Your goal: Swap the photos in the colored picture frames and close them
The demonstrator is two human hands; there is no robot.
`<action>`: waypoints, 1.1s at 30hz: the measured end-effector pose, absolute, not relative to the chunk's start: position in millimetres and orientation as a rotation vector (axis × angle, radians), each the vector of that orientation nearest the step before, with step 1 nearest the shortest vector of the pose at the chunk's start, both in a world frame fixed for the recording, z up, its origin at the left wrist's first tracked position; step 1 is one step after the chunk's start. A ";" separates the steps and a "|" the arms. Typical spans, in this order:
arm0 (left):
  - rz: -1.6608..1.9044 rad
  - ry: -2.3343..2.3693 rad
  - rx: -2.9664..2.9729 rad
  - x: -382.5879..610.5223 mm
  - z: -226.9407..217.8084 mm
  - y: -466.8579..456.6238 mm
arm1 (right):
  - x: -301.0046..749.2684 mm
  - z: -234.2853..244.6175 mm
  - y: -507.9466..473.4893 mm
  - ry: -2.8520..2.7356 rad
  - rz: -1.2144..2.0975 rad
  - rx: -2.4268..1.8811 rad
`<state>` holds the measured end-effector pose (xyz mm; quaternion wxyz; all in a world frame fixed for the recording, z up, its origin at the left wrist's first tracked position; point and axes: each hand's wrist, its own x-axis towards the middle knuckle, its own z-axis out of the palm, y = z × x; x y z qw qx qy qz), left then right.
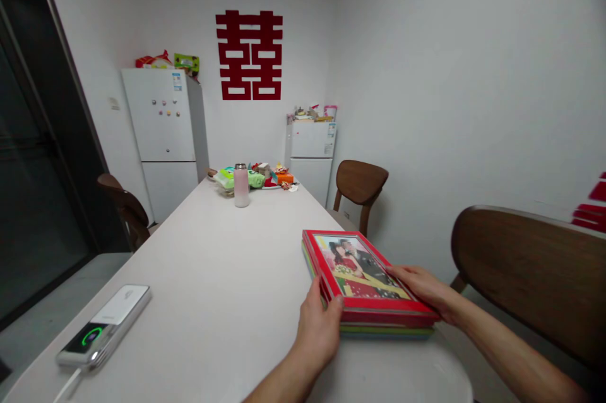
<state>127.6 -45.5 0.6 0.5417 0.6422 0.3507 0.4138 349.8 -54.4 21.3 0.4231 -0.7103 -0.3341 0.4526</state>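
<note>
A red picture frame (pixel 379 308) with a photo of two people in it lies on top of a stack at the table's right front. Below it show thin layers with green and blue edges (pixel 388 331), perhaps more frames. My left hand (pixel 320 321) grips the red frame's near left corner, thumb on the rim and fingers along the side. Across from it, my right hand (pixel 423 289) holds the right edge, its fingertips reaching onto the rim. Parts of the fingers of both hands are hidden by the stack.
On the white table (pixel 213 283), a power bank with a lit display (pixel 106 327) and cable lies front left. A pink bottle (pixel 241 185) stands before snack packets (pixel 279 179) at the far end. Wooden chairs (pixel 530 270) flank the table; two fridges (pixel 163 115) stand behind.
</note>
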 end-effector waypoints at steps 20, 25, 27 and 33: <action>1.177 1.013 1.231 47.3 -9.1 5.7 | 238.9 16.2 -0.4 -1.297 0.841 -1.869; 1.164 1.022 1.263 55.3 -5.9 -9.1 | 244.4 18.1 -26.0 -1.238 0.863 -1.768; 1.154 1.019 1.284 63.0 -3.7 -16.2 | 253.1 18.3 -35.0 -1.166 0.889 -1.727; 1.140 1.017 1.330 82.8 0.0 -31.5 | 277.5 13.7 -49.2 -1.038 0.899 -1.688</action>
